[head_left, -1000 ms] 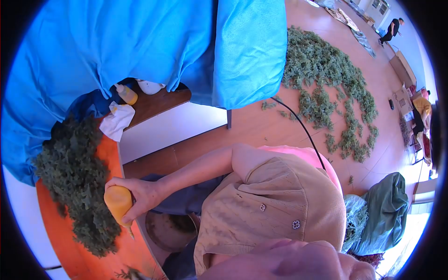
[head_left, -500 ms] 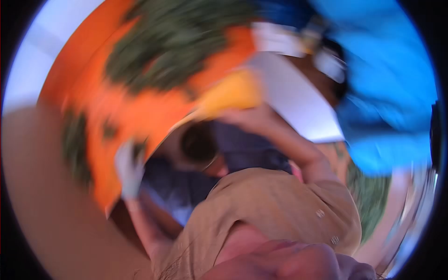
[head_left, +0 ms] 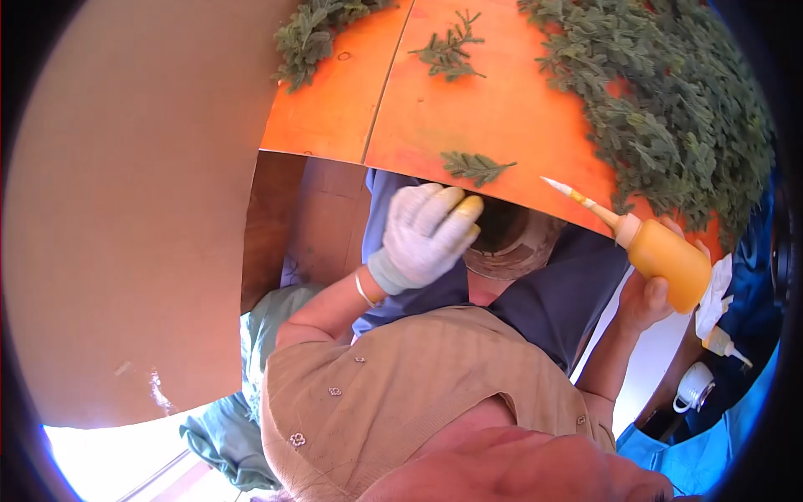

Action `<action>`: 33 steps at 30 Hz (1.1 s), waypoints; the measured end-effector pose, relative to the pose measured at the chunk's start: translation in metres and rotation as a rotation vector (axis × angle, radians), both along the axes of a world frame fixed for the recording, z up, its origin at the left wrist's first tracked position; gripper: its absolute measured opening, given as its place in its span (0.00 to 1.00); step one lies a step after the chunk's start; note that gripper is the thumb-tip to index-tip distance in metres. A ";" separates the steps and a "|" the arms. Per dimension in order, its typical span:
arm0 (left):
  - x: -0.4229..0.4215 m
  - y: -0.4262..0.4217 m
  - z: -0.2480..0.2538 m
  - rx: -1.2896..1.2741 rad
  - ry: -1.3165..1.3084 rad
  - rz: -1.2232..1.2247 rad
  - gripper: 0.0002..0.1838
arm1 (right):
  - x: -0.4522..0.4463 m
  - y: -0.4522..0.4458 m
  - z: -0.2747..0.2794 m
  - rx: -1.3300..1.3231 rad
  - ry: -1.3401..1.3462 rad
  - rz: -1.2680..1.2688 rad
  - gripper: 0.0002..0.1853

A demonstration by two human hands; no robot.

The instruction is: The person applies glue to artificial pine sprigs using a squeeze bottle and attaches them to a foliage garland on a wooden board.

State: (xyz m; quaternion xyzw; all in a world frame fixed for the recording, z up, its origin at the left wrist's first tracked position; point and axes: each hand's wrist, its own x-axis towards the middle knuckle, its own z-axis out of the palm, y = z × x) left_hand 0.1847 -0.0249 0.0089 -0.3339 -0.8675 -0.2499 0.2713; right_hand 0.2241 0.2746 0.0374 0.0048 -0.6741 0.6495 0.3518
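Yellow squeeze bottle (head_left: 669, 263) fills the right hand (head_left: 646, 303) — seemingly held ready; any squeeze calls for steady aim. Gloved left hand (head_left: 425, 234) curls, contents unclear.

The tan top (head_left: 418, 360) bears flower-shaped ornaments (head_left: 298, 439); the trousers (head_left: 552, 284) are dark. A white glove (head_left: 422, 238) has yellow stains (head_left: 471, 207).

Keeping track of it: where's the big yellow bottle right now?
In the head view, the bottle is right of centre, in the grip of the right hand, pictured just below the heap of green sprigs.
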 end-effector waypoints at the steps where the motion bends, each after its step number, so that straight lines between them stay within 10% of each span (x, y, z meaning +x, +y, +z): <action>1: 0.001 0.008 0.000 -0.043 0.004 0.042 0.25 | -0.004 -0.002 0.000 0.023 0.002 0.002 0.46; 33: -0.029 -0.001 -0.019 -0.312 -0.202 -0.001 0.29 | -0.033 -0.042 -0.002 0.326 0.044 0.344 0.46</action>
